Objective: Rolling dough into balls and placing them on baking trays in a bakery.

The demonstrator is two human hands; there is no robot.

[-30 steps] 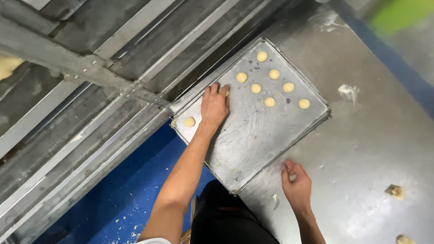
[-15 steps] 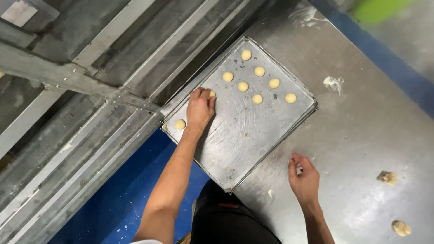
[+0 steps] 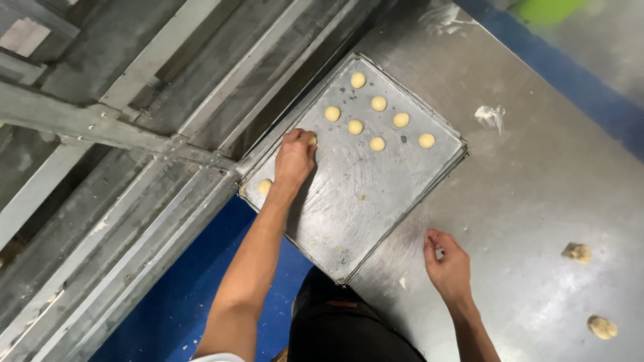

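Steel tray [image 3: 376, 201]: dough ball [image 3: 312, 140] under left hand [image 3: 294, 157] fingers [image 3: 295, 136].

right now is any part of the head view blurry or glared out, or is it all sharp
Head view: mostly sharp; the baking tray shows soft streaky sheen, no blown glare. The left hand casts a dark shadow down the tray. The green object at the top edge is blurred. The right hand and dough balls read clearly.
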